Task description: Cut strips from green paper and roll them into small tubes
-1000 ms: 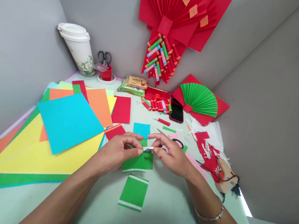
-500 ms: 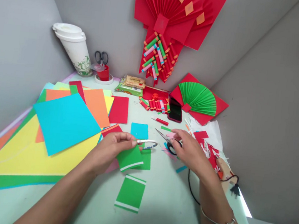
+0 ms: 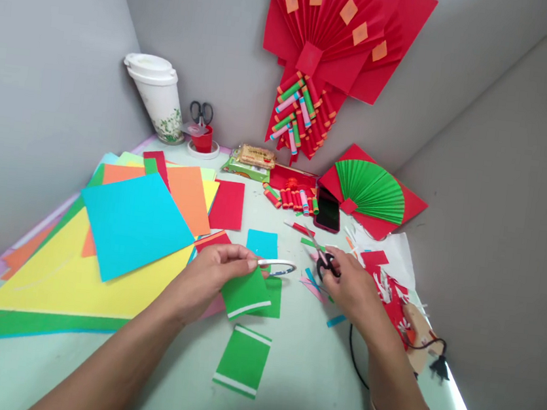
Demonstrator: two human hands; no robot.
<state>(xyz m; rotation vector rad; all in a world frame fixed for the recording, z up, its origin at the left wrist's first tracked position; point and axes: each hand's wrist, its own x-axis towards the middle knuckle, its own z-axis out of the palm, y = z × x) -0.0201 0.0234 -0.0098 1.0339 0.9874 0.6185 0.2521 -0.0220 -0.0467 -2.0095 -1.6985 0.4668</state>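
My left hand [image 3: 216,274] pinches a small roll of tape [image 3: 276,268] together with a green paper rectangle [image 3: 245,292] that has a white strip along one edge. My right hand [image 3: 350,286] is closed round the black handles of a pair of scissors [image 3: 321,253], whose blades point away toward the back of the table. Under the held paper lies a second green piece [image 3: 273,295]. A third green rectangle with white strips [image 3: 243,361] lies flat nearer to me. A small cyan square [image 3: 262,242] sits just beyond my left hand.
Large coloured sheets, cyan [image 3: 136,222] on top, cover the left. At the back stand a white lidded cup [image 3: 157,96], a red pot with scissors [image 3: 203,134], paper rolls [image 3: 291,197], a phone [image 3: 328,209] and a green fan [image 3: 371,190]. Red scraps [image 3: 392,291] and a black cord [image 3: 355,359] lie right.
My right hand left the tape and green paper, moved right and closed on the scissors' handles. My left hand keeps the tape and paper. The view shifted slightly.
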